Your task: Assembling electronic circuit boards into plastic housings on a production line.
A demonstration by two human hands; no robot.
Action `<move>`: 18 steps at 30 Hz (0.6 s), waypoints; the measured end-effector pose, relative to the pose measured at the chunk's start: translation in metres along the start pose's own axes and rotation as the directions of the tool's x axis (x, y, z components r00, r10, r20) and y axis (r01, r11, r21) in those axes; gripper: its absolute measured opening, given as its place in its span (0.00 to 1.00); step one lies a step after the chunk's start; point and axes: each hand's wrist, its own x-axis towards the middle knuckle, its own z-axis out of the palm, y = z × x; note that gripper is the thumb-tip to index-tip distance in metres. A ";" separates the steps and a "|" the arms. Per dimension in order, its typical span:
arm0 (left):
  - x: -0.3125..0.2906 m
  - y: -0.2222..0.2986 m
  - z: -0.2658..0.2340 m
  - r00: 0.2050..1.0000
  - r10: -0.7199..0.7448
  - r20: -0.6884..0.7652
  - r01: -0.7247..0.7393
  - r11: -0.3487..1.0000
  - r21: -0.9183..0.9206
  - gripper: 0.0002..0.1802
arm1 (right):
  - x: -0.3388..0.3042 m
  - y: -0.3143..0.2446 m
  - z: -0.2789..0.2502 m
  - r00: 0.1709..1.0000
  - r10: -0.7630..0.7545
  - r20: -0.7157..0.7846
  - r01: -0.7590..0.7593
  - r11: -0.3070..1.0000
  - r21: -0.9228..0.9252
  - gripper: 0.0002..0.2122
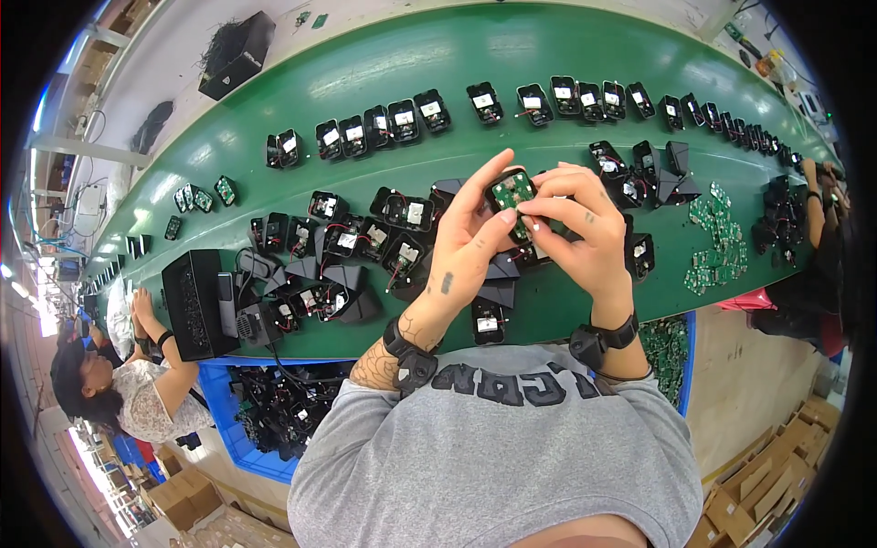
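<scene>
Above the near part of the bench, my left hand (461,247) is closed around a small black plastic housing with a green circuit board (510,190) in it. The thumb presses on the board's lower part. My right hand (582,219) is closed too, its fingertips pinched at the right side and lower part of the same board. What lies between those fingertips is too small to make out. Under and around both hands lie open black housings (405,258) with white labels and red wires; my hands partly hide them.
On the green bench (384,78) stand rows of black housings (402,119). Loose green boards (717,239) lie to the right, a black box (196,306) to the left. Blue bins (219,402) hold parts below the near edge. Co-workers (151,393) are at both sides.
</scene>
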 end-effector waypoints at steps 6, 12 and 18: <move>0.001 -0.009 -0.001 0.998 -0.036 0.055 0.034 0.999 0.032 0.32 | -0.004 0.008 -0.014 0.980 0.115 0.160 -0.162 0.933 0.322 0.09; 0.004 -0.004 0.002 0.999 -0.032 0.013 0.032 0.999 -0.008 0.33 | -0.014 0.018 -0.014 0.963 0.255 0.088 -0.246 0.696 0.675 0.11; 0.005 -0.001 0.001 0.981 -0.126 0.149 0.111 0.988 0.108 0.35 | -0.012 0.015 -0.007 0.815 0.511 0.272 -0.557 0.565 0.609 0.19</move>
